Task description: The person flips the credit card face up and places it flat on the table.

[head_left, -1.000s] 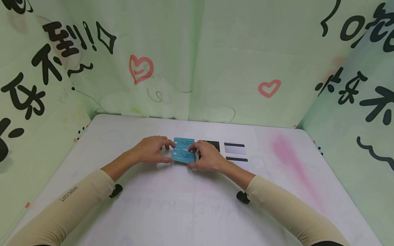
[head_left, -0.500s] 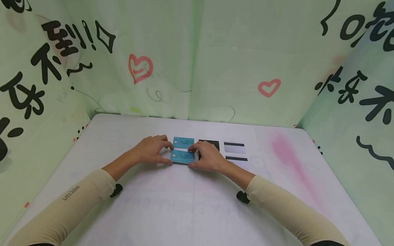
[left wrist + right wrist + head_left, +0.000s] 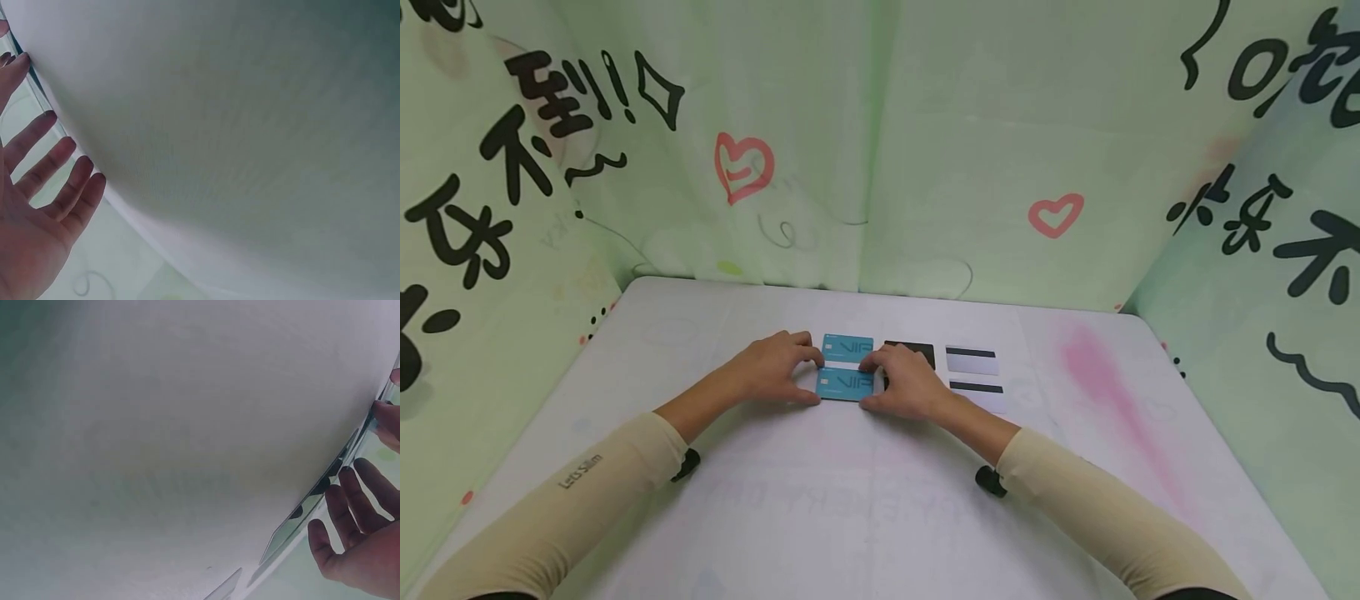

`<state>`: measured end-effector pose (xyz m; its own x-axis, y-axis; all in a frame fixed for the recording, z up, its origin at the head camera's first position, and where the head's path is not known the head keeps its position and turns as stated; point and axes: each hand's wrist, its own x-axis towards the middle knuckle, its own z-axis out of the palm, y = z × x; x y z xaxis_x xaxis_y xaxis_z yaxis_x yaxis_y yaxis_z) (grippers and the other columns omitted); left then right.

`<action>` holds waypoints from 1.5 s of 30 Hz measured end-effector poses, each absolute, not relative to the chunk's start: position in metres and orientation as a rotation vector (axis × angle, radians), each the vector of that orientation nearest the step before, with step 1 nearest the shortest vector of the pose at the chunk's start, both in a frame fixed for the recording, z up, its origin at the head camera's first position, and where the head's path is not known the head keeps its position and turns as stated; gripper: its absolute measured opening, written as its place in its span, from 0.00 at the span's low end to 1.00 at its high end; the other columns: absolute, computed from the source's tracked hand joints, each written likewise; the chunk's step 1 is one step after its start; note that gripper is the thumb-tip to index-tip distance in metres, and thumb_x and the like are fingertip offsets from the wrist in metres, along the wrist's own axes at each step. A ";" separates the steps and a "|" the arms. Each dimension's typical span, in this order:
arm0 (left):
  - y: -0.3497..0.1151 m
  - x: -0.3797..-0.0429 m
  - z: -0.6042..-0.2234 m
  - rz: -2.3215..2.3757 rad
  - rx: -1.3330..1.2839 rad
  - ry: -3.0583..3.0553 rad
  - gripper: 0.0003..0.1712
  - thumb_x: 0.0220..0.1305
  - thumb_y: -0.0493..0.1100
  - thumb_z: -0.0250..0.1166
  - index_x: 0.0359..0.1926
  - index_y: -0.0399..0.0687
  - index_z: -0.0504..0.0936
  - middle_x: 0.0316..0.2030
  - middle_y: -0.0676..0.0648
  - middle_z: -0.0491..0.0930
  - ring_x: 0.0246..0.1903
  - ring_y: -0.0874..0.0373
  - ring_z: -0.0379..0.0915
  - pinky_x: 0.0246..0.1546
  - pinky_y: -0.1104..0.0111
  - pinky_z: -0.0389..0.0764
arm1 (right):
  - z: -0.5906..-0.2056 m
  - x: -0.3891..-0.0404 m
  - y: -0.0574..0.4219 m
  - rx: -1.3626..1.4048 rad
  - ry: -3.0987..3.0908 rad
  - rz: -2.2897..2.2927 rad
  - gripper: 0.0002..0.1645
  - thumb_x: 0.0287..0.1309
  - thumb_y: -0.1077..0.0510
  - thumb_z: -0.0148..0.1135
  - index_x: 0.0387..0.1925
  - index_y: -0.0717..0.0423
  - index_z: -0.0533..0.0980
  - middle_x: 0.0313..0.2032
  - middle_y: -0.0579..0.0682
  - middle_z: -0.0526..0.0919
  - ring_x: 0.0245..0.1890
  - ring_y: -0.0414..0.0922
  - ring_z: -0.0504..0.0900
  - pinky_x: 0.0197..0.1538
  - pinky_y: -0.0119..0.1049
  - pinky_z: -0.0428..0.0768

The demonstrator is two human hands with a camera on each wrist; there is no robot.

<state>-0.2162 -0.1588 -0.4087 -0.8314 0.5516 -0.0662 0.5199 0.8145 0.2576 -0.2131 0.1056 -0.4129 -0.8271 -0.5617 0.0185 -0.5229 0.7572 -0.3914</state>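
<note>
A near blue VIP card (image 3: 844, 384) lies on the table, square below a far blue VIP card (image 3: 848, 347), with a narrow gap between them. My left hand (image 3: 772, 368) pinches its left end between thumb and index finger. At its right end, my right hand (image 3: 906, 382) pinches it the same way. In the left wrist view, the other fingers of the left hand (image 3: 37, 206) are spread out. The other fingers of the right hand (image 3: 356, 525) are loosely bent in the right wrist view. My right hand partly covers the black cards behind it.
A black card (image 3: 917, 350) shows beyond the right hand, with a sliver of another below it. To the right lie two white cards with dark stripes, a far one (image 3: 972, 365) and a near one (image 3: 979, 398). Green curtains (image 3: 955, 167) surround the white table (image 3: 880, 500).
The near blue card has shifted slightly toward me and straightened, opening a gap from the far card. Both hands stay at its ends with only slight shifts.
</note>
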 end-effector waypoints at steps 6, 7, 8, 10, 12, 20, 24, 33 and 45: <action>-0.158 -0.215 -0.408 0.359 0.857 2.863 0.29 0.55 0.63 0.77 0.55 0.59 0.85 0.50 0.52 0.77 0.46 0.52 0.72 0.45 0.59 0.78 | -0.411 -0.211 0.104 -0.875 2.862 -0.555 0.28 0.53 0.45 0.79 0.55 0.50 0.84 0.51 0.49 0.85 0.57 0.50 0.79 0.61 0.55 0.75; -0.158 -0.215 -0.408 0.359 0.856 2.864 0.29 0.55 0.63 0.77 0.55 0.59 0.85 0.51 0.52 0.77 0.46 0.52 0.72 0.45 0.59 0.78 | -0.410 -0.211 0.104 -0.874 2.863 -0.548 0.29 0.53 0.45 0.79 0.55 0.50 0.84 0.51 0.49 0.85 0.57 0.50 0.79 0.60 0.55 0.75; -0.158 -0.215 -0.408 0.360 0.855 2.865 0.29 0.55 0.63 0.77 0.55 0.59 0.85 0.51 0.52 0.77 0.46 0.52 0.72 0.45 0.59 0.78 | -0.410 -0.211 0.104 -0.872 2.864 -0.541 0.29 0.53 0.45 0.78 0.55 0.50 0.84 0.51 0.49 0.85 0.57 0.50 0.79 0.60 0.54 0.75; -0.158 -0.215 -0.409 0.360 0.854 2.865 0.29 0.55 0.63 0.77 0.55 0.59 0.85 0.51 0.52 0.77 0.46 0.52 0.72 0.45 0.59 0.78 | -0.410 -0.211 0.103 -0.871 2.866 -0.530 0.29 0.53 0.44 0.78 0.55 0.49 0.84 0.51 0.48 0.85 0.57 0.50 0.79 0.57 0.52 0.75; -0.158 -0.215 -0.409 0.358 0.854 2.865 0.30 0.55 0.63 0.77 0.55 0.58 0.85 0.51 0.52 0.77 0.46 0.52 0.72 0.45 0.59 0.78 | -0.410 -0.211 0.103 -0.870 2.866 -0.520 0.29 0.53 0.44 0.78 0.56 0.49 0.84 0.51 0.48 0.85 0.57 0.50 0.79 0.54 0.49 0.75; -0.159 -0.216 -0.410 0.358 0.858 2.861 0.29 0.56 0.63 0.77 0.56 0.59 0.84 0.51 0.52 0.76 0.45 0.52 0.71 0.44 0.60 0.77 | -0.411 -0.210 0.102 -0.863 2.866 -0.514 0.30 0.53 0.44 0.78 0.56 0.49 0.83 0.51 0.48 0.84 0.56 0.49 0.79 0.52 0.47 0.74; -0.159 -0.217 -0.411 0.355 0.858 2.864 0.29 0.56 0.64 0.77 0.56 0.59 0.85 0.51 0.52 0.76 0.45 0.52 0.72 0.44 0.60 0.78 | -0.411 -0.211 0.103 -0.865 2.866 -0.511 0.30 0.53 0.44 0.78 0.56 0.49 0.83 0.50 0.47 0.84 0.56 0.48 0.79 0.51 0.46 0.73; -0.157 -0.218 -0.410 0.337 0.842 2.857 0.30 0.56 0.64 0.77 0.56 0.59 0.84 0.53 0.52 0.77 0.46 0.52 0.72 0.47 0.59 0.78 | -0.409 -0.213 0.106 -0.896 2.839 -0.555 0.31 0.53 0.45 0.78 0.58 0.49 0.82 0.51 0.47 0.84 0.55 0.47 0.79 0.52 0.46 0.72; -0.146 -0.223 -0.397 0.178 0.794 2.794 0.32 0.55 0.64 0.77 0.57 0.57 0.83 0.51 0.50 0.76 0.45 0.54 0.73 0.43 0.61 0.78 | -0.402 -0.217 0.118 -0.905 2.856 -0.581 0.26 0.57 0.51 0.74 0.57 0.53 0.83 0.50 0.51 0.85 0.51 0.49 0.80 0.55 0.52 0.77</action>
<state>-0.2229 -0.1459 -0.3969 -0.8262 0.5313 -0.1876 0.5032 0.8455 0.1786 -0.2171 0.1182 -0.4016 -0.8205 -0.5709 0.0289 -0.5368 0.7521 -0.3824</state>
